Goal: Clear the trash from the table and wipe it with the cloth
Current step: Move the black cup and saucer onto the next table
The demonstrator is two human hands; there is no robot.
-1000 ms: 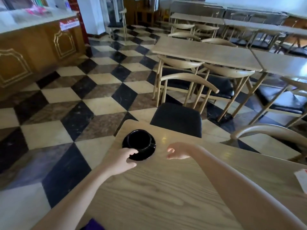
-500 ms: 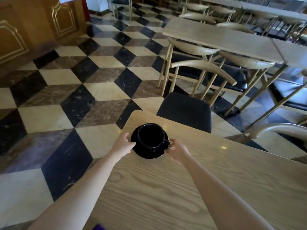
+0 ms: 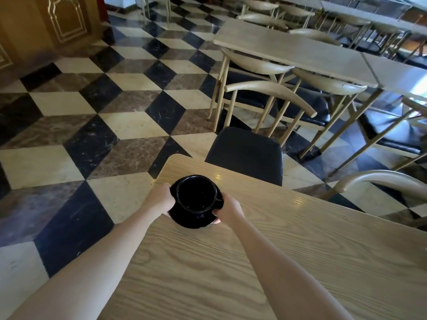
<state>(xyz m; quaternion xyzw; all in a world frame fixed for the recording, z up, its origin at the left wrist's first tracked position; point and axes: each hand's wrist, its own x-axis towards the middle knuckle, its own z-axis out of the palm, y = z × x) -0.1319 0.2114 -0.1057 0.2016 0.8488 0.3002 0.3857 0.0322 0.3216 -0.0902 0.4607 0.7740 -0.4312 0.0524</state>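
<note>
Head view: near the table's [image 3: 265, 262] far left corner, a black cup [image 3: 196, 192] sits on a black saucer [image 3: 191, 219]; the left hand [image 3: 160, 199] grips the saucer's left rim, the right hand [image 3: 228, 207] its right rim, fingers curled closed; a black chair seat [image 3: 245, 153] stands just beyond the far edge.

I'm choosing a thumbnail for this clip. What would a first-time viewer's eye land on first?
The black cup on its black saucer near the corner of the wooden table, gripped at both sides by the left hand and right hand. Next, the bold checkered floor stretching out to the left, and rows of wooden chairs beyond.
</note>
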